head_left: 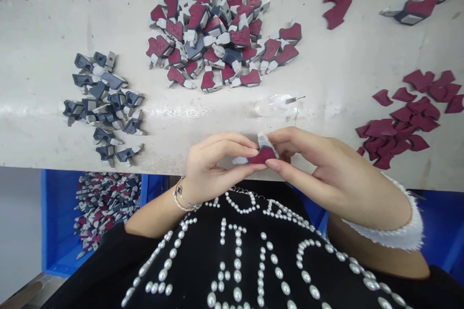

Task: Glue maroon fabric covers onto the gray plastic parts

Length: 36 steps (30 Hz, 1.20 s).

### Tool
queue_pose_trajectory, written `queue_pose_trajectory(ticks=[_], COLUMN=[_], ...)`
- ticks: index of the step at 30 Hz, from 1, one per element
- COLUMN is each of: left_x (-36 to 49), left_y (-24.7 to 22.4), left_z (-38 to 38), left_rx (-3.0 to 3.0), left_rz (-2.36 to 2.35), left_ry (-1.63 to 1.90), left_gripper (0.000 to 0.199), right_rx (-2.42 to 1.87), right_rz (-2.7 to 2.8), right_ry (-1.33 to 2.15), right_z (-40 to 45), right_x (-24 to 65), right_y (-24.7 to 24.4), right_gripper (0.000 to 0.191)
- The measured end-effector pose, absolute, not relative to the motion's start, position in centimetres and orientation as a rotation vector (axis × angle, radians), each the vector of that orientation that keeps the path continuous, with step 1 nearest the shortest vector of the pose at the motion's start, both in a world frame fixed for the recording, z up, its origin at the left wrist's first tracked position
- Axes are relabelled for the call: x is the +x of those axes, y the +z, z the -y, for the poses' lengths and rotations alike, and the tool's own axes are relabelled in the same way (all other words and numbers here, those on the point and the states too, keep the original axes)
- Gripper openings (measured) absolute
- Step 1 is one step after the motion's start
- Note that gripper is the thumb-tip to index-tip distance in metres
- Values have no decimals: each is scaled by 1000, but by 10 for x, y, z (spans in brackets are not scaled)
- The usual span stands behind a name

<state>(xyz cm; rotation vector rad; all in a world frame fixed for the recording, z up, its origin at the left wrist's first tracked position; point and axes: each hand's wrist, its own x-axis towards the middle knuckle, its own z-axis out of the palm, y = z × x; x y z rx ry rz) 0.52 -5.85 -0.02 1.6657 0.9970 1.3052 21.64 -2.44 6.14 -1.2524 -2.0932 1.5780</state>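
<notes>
My left hand [221, 164] and my right hand [315, 169] meet near the front edge of the table. Between their fingertips they grip one small part [261, 155] with a dark red face and light grey ends. The fingers of both hands are closed on it, my left hand from its left side and my right hand from its right. Just beyond the hands lies a clear bottle [277, 103] with a thin needle tip pointing right. A large pile of red, grey and dark blue parts [213, 34] sits farther back on the table.
Dark blue and grey parts [105, 101] lie at the left. Loose red pieces [402, 125] are heaped at the right, with more red pieces [337, 2] behind. Two parts [416, 9] lie far right. A blue bin [54, 222] of parts stands below the table's front edge.
</notes>
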Motion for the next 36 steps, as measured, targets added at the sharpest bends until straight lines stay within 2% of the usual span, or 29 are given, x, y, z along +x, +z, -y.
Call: queue_pose_trajectory(ticks=[3, 11, 18, 21, 23, 27, 32, 36], left_x=[6, 7, 8, 8, 7, 2, -1, 5], left_y=[1, 3, 3, 3, 2, 1, 6, 8], left_z=[58, 57, 59, 59, 59, 59, 59, 60], left_rx=[1698, 1841, 1899, 1832, 1721, 1627, 1758, 1591], left_rz=[-1009, -958, -962, -967, -1006, -1099, -1081, -1083], left_ry=[1333, 1305, 1319, 1319, 1290, 1064, 969, 1048], left_gripper=[27, 22, 23, 23, 28, 38, 20, 17], right_rx=[-1250, -1276, -1252, -1246, -1226, -1215, -1087, -987], right_rz=[2163, 2135, 2265, 2237, 2205, 2235, 2440, 2562], right_ry=[1521, 1588, 1333, 1384, 1436, 1423, 1216, 1078], right_z=[27, 24, 27, 28, 29, 29, 32, 35], right_x=[217, 215, 208, 210, 212, 214, 214, 216], right_y=[63, 61, 59, 60, 60, 57, 56, 61], right_gripper=[18, 23, 25, 18, 12, 13, 10, 17])
